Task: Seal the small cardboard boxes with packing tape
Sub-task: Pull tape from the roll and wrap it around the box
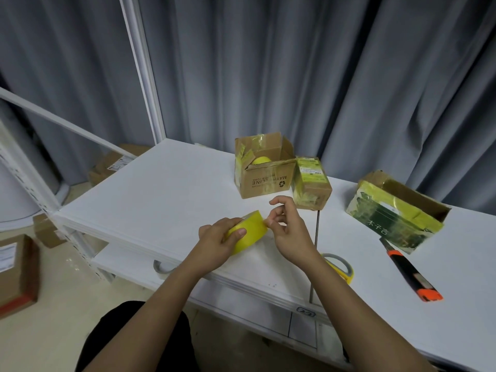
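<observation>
While the left hand (218,241) grips the tape roll (248,232), the right hand (288,228) pinches its edge.

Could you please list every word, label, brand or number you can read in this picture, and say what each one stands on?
"MAYBELLINE NEW YORK", upside down and partly hidden by tape, with a recycling mark: open cardboard box.
"木子言": green printed box.
"2-?", second character blurred: small tag on the shelf edge.
Too small to read: label on the taped box; labels on the floor boxes.
</observation>
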